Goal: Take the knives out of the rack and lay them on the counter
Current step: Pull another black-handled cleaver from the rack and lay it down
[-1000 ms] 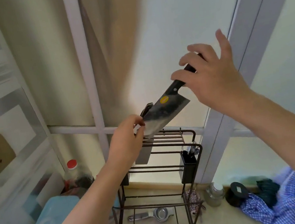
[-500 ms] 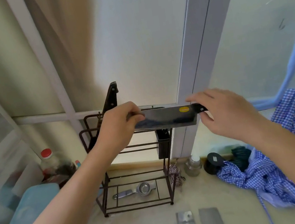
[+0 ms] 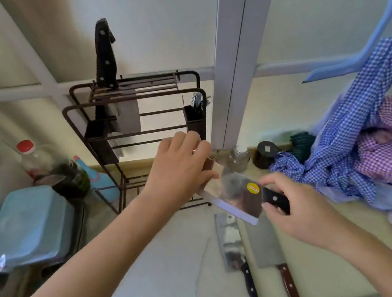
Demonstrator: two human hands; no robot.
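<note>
The big knife (image 3: 236, 197) has come down from up by the rack (image 3: 140, 131) and is now low over the counter (image 3: 324, 256). The right hand (image 3: 301, 211) grips its handle; the left hand (image 3: 180, 169) pinches the blade's far end. Two knives (image 3: 230, 243) already lie near. One knife (image 3: 104, 57) stays in the rack.

Beside the dark, matt wire rack (image 3: 129, 99), the held cleaver (image 3: 236, 197) has a glossy, mirror-like metal blade; the checked cloth (image 3: 345, 149) looks soft and creased.
</note>
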